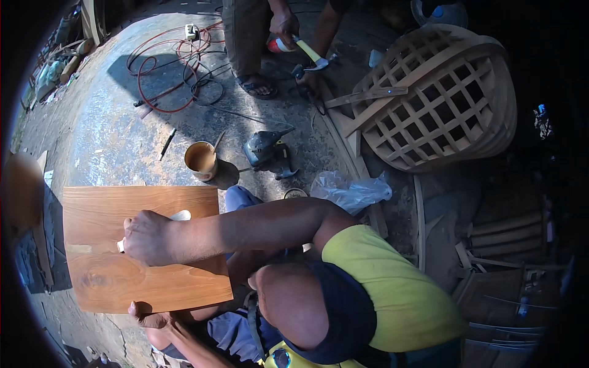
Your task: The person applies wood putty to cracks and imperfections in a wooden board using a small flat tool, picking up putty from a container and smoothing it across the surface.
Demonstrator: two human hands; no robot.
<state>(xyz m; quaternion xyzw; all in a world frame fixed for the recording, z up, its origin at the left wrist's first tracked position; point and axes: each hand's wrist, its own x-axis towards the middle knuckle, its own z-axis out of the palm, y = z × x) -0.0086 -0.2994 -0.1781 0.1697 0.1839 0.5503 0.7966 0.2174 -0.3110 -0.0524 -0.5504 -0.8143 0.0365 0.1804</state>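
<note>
A flat brown wooden board (104,276) lies in front of me on the left. My right hand (147,236) rests on its middle, fingers closed over a pale pad or cloth (181,215) that sticks out on both sides of the fist. The right arm reaches across from a yellow sleeve (392,288) at the lower right. At the board's near edge, my left hand (144,316) grips the rim with its fingers curled over the wood. My knees in blue cloth (240,197) sit beside the board.
A cup of brown liquid (200,159) and a grey power tool (267,150) stand on the concrete beyond the board. A plastic bag (351,191) lies to the right. Stacked lattice wooden frames (442,98) fill the upper right. Another person's hand holds a hammer (308,51) near red cable (172,67).
</note>
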